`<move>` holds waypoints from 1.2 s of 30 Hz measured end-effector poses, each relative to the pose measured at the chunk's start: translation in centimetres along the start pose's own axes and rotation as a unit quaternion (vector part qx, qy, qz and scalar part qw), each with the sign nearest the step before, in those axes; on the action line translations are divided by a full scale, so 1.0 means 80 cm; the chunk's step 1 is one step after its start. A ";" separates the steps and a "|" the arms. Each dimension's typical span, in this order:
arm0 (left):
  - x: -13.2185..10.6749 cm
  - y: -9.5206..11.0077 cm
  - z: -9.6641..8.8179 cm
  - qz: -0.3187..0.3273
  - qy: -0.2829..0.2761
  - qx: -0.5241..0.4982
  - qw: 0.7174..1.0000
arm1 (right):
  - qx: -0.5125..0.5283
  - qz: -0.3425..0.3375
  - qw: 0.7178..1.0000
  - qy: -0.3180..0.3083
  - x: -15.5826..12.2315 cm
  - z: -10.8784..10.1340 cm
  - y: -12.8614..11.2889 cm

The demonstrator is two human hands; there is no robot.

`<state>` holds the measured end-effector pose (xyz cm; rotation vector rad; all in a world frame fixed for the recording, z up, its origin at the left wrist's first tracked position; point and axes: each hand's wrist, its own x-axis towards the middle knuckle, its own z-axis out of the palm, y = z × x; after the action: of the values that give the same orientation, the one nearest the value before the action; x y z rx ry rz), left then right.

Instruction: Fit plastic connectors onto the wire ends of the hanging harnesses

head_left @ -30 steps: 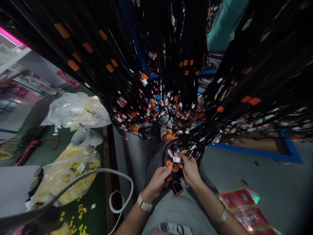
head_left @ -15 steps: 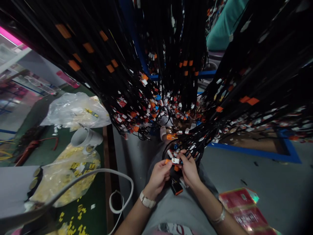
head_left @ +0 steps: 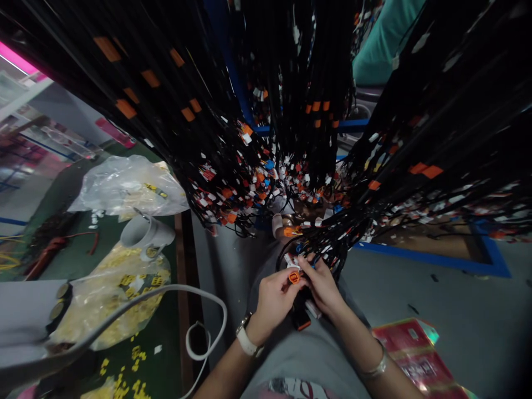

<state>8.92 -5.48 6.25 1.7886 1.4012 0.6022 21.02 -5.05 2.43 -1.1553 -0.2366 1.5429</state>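
An orange wire connector (head_left: 294, 277) is pinched in my left hand (head_left: 274, 296), its open face turned up toward me. Close beside it, my right hand (head_left: 324, 285) is closed at the cable ends; its fingertips hide what they hold. White connectors (head_left: 290, 260) show just above my fingers. Below my hands, a black connector with an orange edge (head_left: 302, 320) hangs over my lap. The black wire harness (head_left: 332, 246) carrying these ends comes in from the upper right.
Thick bundles of black cables (head_left: 158, 100) hang ahead above a blue frame (head_left: 432, 257). On the green-topped table at left are a grey mug (head_left: 147, 235), a bag of yellow parts (head_left: 120, 299) and a white cable (head_left: 199, 291). A red packet (head_left: 415, 354) lies at lower right. Beyond is a person's green sleeve (head_left: 386, 41).
My left hand has rolled over and moved slightly right, turning the orange connector's face upward. The white connector seen between my fingers before is now mostly covered. My hands are closer together.
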 end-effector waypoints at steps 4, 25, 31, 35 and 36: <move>0.009 0.002 -0.004 0.006 -0.019 -0.013 1.000 | 0.018 0.059 0.997 -0.042 -0.005 -0.006 -0.010; 0.011 -0.025 -0.009 -0.274 0.020 -0.562 0.780 | 0.055 0.061 0.995 -0.053 -0.008 -0.006 -0.013; 0.011 -0.033 -0.018 -0.326 0.033 -0.599 0.731 | 0.021 0.039 0.999 -0.020 -0.007 -0.002 -0.011; 0.010 -0.030 -0.020 -0.333 0.021 -0.585 0.739 | 0.015 0.029 0.999 -0.019 -0.002 -0.008 -0.002; 0.010 -0.031 -0.020 -0.332 0.017 -0.584 0.741 | 0.018 0.027 0.999 -0.020 -0.001 -0.009 0.000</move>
<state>6.50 -4.06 5.14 0.2369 1.1057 0.8264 21.61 -5.42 2.12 -1.1117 -0.2059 1.6124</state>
